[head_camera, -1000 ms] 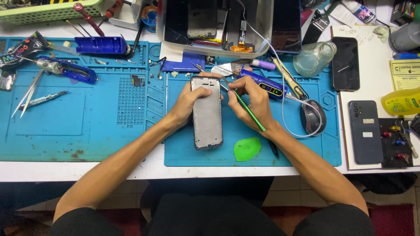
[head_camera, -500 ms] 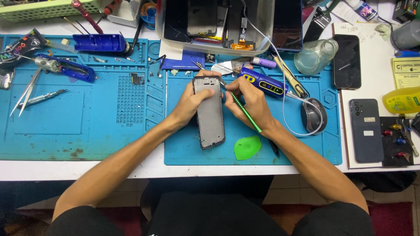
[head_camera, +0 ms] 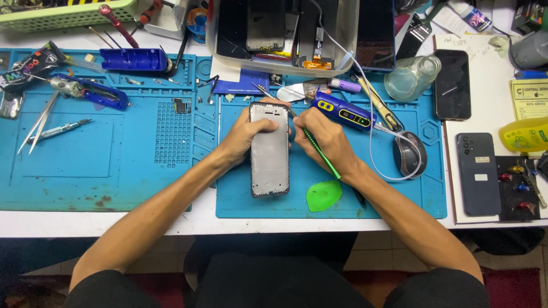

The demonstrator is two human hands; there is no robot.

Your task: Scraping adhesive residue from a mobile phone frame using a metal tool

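A: From the head view, where does the work sit?

B: The phone frame lies flat on the right blue mat, near the mat's left edge. The left hand wraps its top left corner, grip closed on the frame to pin it. The right hand is just right of the frame, grip pinched narrow around a thin green tool whose tip meets the frame's upper right edge.

A: How would one do this well?

B: In my judgement, keep the left hand pressing the frame down so it cannot slide, and hold the tool at a shallow angle, working with light pressure along the edge instead of stabbing inward. Resting the right wrist on the mat should steady the tip.

A: What lies around the frame?

B: A green pick sits just right of the frame's lower end. A blue electric screwdriver lies beyond the right hand, with a white cable looping past it toward a dark mouse. Above the frame stands a clear tub of phone parts. Left of the frame, on the other mat, lie tweezers. Far right of the frame, a dark phone rests on the surface.

A: Anything in the way?

B: The cable and screwdriver crowd the right elbow's side; a sweep outward could snag them.
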